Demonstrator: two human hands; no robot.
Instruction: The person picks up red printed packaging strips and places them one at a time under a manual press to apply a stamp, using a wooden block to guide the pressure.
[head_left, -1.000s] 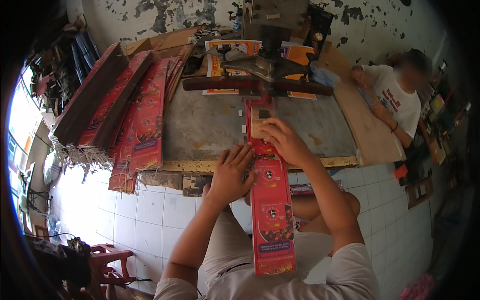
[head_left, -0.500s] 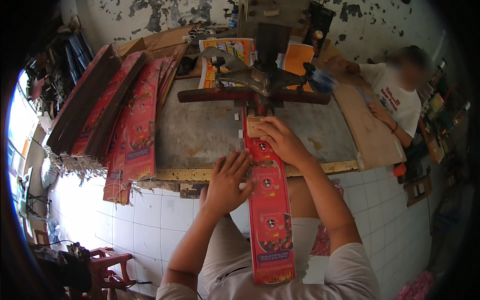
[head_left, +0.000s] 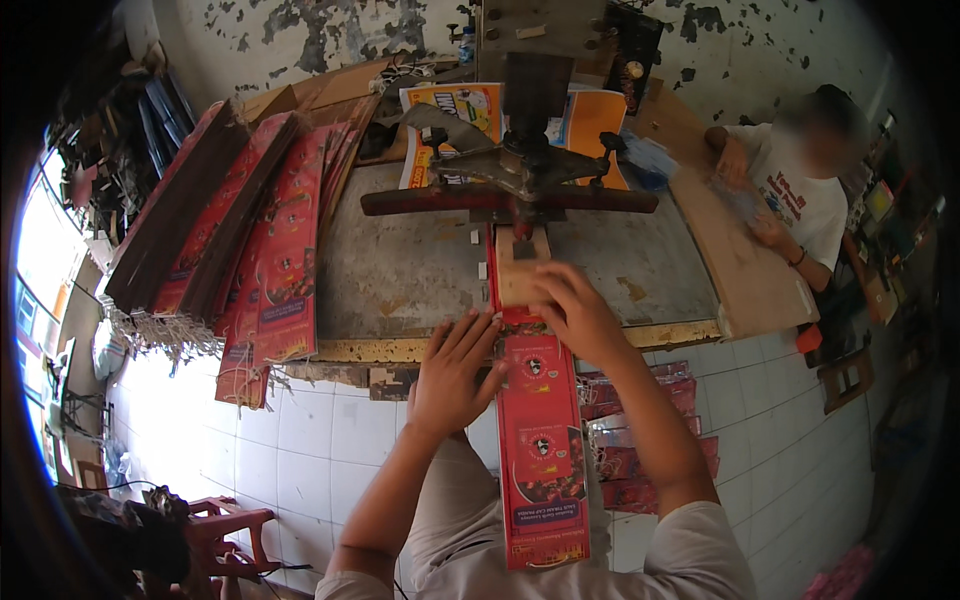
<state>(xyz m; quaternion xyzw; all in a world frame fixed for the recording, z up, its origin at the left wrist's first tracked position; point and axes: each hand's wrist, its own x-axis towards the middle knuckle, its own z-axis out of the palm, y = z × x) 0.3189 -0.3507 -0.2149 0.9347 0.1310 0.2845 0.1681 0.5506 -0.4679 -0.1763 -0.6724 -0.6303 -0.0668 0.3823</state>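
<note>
A long stack of red printed cardboard strips runs from under the press's dark metal crossbar over the table's near edge toward my lap. My left hand lies flat with fingers stretched out, its fingertips and thumb along the strips' left edge. On top of the strips, below the press's central post, rests a pale wooden block. The fingers of my right hand are bent around the block's near right corner; the thumb's contact is partly hidden.
Bundles of red printed strips with white strings lie on the table's left side. A co-worker sits at the right, beside a brown cardboard sheet. Red packs lie on the tiled floor, and a red stool stands lower left.
My right hand has moved slightly toward me, and more of the wooden block shows. My right leg has shifted, uncovering the red packs on the floor. The left hand stays almost in place.
</note>
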